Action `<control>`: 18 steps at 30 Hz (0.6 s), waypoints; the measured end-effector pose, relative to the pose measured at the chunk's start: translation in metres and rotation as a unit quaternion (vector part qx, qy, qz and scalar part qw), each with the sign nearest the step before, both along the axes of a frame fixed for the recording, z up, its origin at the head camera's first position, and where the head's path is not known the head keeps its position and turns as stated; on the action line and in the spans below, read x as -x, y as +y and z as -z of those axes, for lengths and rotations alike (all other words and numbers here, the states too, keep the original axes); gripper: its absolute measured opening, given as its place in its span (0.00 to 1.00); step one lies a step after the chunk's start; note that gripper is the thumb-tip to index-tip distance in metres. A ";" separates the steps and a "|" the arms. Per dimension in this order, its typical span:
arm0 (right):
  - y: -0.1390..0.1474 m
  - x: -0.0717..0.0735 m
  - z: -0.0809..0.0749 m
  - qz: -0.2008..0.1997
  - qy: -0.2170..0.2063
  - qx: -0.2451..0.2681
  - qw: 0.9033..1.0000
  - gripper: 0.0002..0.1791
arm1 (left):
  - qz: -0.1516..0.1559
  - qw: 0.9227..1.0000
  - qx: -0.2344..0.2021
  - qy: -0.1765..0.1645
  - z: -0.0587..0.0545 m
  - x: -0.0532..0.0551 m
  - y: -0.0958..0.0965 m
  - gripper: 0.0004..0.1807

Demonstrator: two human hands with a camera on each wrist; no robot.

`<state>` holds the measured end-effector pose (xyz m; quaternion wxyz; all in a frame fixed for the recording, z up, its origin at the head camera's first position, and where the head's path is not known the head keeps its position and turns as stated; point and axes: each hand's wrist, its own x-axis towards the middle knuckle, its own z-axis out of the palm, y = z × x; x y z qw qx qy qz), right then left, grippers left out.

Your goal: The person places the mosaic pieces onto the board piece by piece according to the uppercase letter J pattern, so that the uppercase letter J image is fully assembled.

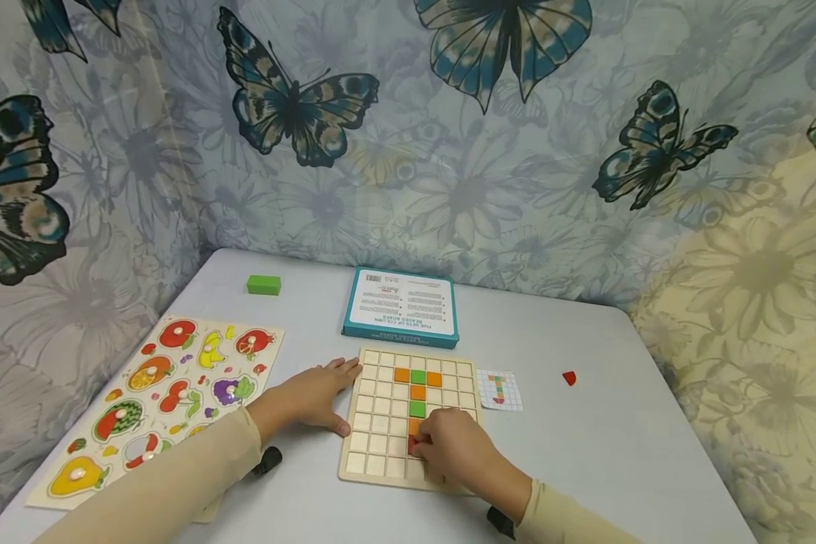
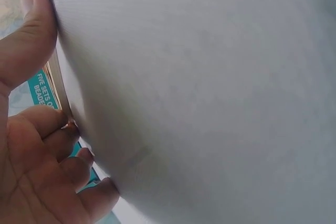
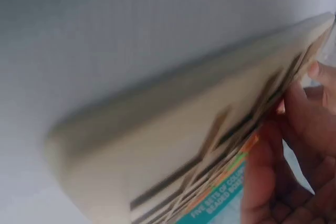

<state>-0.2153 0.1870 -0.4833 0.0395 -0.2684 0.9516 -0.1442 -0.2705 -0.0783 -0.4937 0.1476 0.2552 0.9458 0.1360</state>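
Observation:
A wooden grid board (image 1: 375,423) lies on the table with orange, green and red square tiles in some of its cells. The tiles form a row of an orange tile (image 1: 402,375), a green one and another orange one, with a column running down from its middle. At the column's lower end, my right hand (image 1: 459,447) pinches a red tile (image 1: 412,445) over a cell; its fingers partly cover it. My left hand (image 1: 316,394) rests along the board's left edge, thumb and fingertips against the side. In the left wrist view, the left thumb (image 2: 34,40) presses that edge.
Right of the board lies a small pattern card (image 1: 505,391), and beyond it a red piece (image 1: 569,378). A teal box (image 1: 401,308) lies behind the board. A green block (image 1: 264,285) stands back left; a fruit puzzle board (image 1: 204,378) covers the left side.

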 end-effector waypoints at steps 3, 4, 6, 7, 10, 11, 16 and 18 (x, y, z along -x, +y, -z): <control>0.001 0.001 0.000 -0.010 0.005 0.000 1.000 0.10 | -0.002 1.000 0.004 0.000 -0.003 0.001 0.000 0.61; 0.001 0.001 0.000 -0.015 0.007 0.005 1.000 0.09 | -0.003 1.000 0.006 0.001 -0.003 0.002 0.000 0.61; 0.001 0.002 0.001 -0.023 0.014 0.014 1.000 0.08 | -0.004 1.000 0.008 0.001 -0.004 0.003 -0.001 0.61; 0.000 0.002 0.001 -0.026 0.018 0.016 0.999 0.08 | -0.004 1.000 0.010 0.002 -0.003 0.004 -0.001 0.61; -0.003 0.004 0.001 -0.018 0.011 0.025 0.999 0.07 | -0.004 1.000 0.016 0.004 -0.003 0.005 -0.003 0.61; -0.003 0.004 0.001 -0.012 0.005 0.026 1.000 0.07 | -0.003 1.000 0.016 0.004 -0.004 0.005 -0.003 0.61; 0.008 0.010 -0.008 0.028 -0.031 0.056 0.998 0.09 | 0.001 1.000 0.015 -0.003 -0.004 0.005 -0.004 0.61; 0.022 0.018 -0.017 0.054 -0.031 0.069 0.996 0.10 | 0.000 1.000 0.017 -0.003 -0.004 0.005 -0.004 0.61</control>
